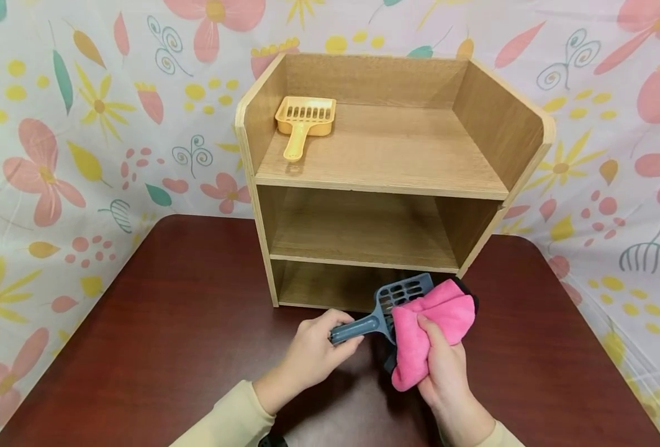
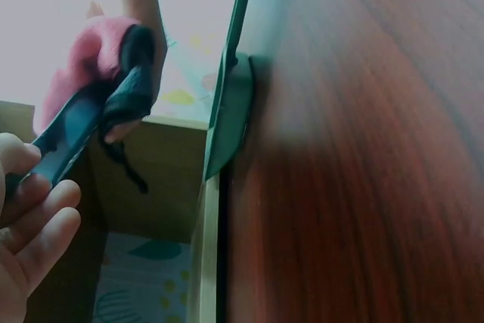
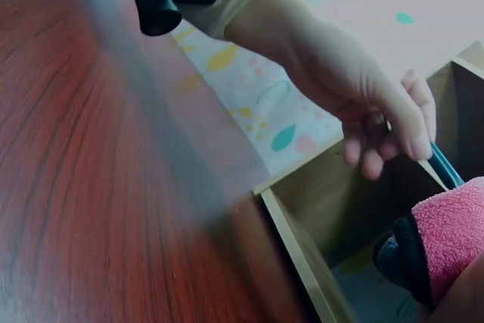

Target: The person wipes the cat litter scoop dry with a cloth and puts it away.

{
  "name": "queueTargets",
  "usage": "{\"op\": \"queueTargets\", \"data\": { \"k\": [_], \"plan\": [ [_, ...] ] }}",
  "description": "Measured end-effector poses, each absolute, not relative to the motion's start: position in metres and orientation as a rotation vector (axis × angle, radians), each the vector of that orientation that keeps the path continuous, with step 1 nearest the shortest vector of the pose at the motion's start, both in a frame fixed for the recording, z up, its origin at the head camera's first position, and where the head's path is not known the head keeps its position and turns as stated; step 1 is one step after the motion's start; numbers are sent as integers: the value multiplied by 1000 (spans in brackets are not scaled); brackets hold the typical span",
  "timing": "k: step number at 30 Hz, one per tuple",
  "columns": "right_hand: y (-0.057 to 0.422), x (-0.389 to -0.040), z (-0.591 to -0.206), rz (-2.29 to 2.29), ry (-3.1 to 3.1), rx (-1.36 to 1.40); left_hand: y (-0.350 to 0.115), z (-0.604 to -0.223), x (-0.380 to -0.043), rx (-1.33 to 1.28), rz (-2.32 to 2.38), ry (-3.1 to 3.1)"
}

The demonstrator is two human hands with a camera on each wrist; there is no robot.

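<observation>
over the dark table (image 1: 195,316), before the wooden shelf (image 1: 397,152), sleeved forearms (image 1: 231,415) angle inward — right hand (image 1: 447,372) gripping, thumb uppermost, left hand (image 1: 315,347) pinching. the right's bunched pink cloth (image 1: 419,357) lies against the head of the blue scoop (image 1: 371,323), whose handle the left holds.

The scoop (image 1: 370,324) at the lower centre of the frame is slate blue; the cloth (image 1: 448,310) beside it is bright pink with black along its edge. Toward the upper left, a second scoop (image 1: 302,129) is yellow-orange. The shelf unit (image 1: 388,149) is light brown with fine wood grain, the desk (image 1: 195,298) dark reddish brown, streaked with darker grain. Pink, yellow and teal flowers and leaves pattern the white backdrop (image 1: 84,211); the sleeve (image 1: 226,417) at lower left is pale beige.
</observation>
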State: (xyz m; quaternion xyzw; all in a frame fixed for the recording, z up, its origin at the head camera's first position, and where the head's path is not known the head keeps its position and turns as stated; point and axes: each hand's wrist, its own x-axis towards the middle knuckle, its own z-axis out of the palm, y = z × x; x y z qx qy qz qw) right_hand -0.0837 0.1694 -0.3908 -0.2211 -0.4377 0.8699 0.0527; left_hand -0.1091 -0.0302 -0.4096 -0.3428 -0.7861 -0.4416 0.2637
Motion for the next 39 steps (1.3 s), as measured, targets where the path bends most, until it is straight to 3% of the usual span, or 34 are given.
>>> {"op": "queueTargets", "data": {
  "k": [16, 30, 39],
  "plan": [
    [187, -83, -388, 2525, -1361, -646, -58, -397, -116, -1065, -1144, -2113],
    [209, -90, -388, 2378, -1137, -543, -81, -382, -114, -964, -1320, -2122],
    [224, -94, -385, 2295, -1300, -548, -91, -362, -110, -891, -1486, -2162]
  ]
}}
